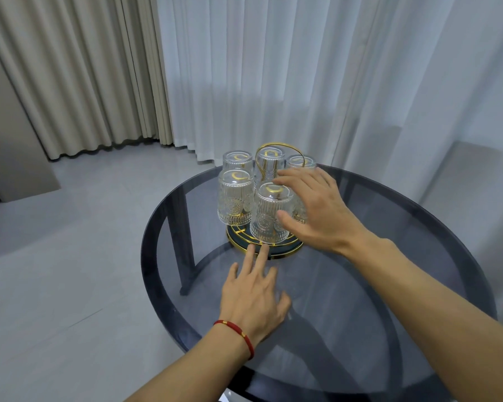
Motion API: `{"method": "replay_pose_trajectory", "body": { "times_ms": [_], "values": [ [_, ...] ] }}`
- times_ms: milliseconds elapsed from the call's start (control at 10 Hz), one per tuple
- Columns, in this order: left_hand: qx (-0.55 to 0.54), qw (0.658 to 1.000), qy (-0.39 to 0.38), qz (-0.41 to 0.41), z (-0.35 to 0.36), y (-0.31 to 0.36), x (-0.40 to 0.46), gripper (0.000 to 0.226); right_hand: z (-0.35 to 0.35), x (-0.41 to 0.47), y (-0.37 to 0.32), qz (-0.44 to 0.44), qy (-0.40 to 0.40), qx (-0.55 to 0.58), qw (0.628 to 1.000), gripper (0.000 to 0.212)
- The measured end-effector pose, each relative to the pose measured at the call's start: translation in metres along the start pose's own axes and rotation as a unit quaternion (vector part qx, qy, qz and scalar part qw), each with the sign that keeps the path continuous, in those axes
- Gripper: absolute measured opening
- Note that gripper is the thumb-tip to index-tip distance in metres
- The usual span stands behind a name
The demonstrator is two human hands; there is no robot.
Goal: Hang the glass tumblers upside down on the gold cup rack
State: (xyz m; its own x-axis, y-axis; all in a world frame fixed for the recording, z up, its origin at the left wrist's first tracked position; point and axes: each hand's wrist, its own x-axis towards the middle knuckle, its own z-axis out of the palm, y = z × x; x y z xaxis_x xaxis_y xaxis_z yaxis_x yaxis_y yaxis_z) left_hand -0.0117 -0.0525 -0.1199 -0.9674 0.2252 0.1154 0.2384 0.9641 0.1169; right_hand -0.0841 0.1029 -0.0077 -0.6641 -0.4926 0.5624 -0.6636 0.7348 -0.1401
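The gold cup rack [285,252] with a dark round base stands at the far side of the round table. Several embossed glass tumblers hang upside down on it; the nearest tumbler [269,211] is at the front, another tumbler [234,195] to its left. My right hand [317,210] hovers open beside the front tumbler, thumb near its wall, fingers over a tumbler on the right that it mostly hides. My left hand [254,294] lies spread on the glass, fingertips touching the base's gold rim. The rack's gold handle loop [262,152] rises at the back.
The round smoked-glass table [389,285] has a dark frame with legs visible through the top. White sheer curtains hang close behind the rack, beige drapes to the left. Grey tiled floor lies to the left of the table.
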Motion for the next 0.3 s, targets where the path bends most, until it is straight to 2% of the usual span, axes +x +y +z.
{"method": "replay_pose_trajectory", "body": {
  "times_ms": [100, 200, 300],
  "values": [
    [0.03, 0.999, -0.003, -0.021, -0.029, 0.011, -0.017, 0.044, -0.014, -0.029, -0.012, 0.016, 0.096, 0.091, 0.991, 0.035],
    [-0.082, 0.996, 0.029, -0.018, -0.064, 0.024, -0.043, 0.039, -0.037, -0.061, -0.038, 0.066, 0.152, 0.182, 0.969, 0.014],
    [-0.32, 0.937, 0.132, 0.051, -0.106, 0.021, -0.093, 0.029, -0.09, -0.093, -0.066, 0.043, 0.227, 0.272, 0.934, 0.003]
  ]
}}
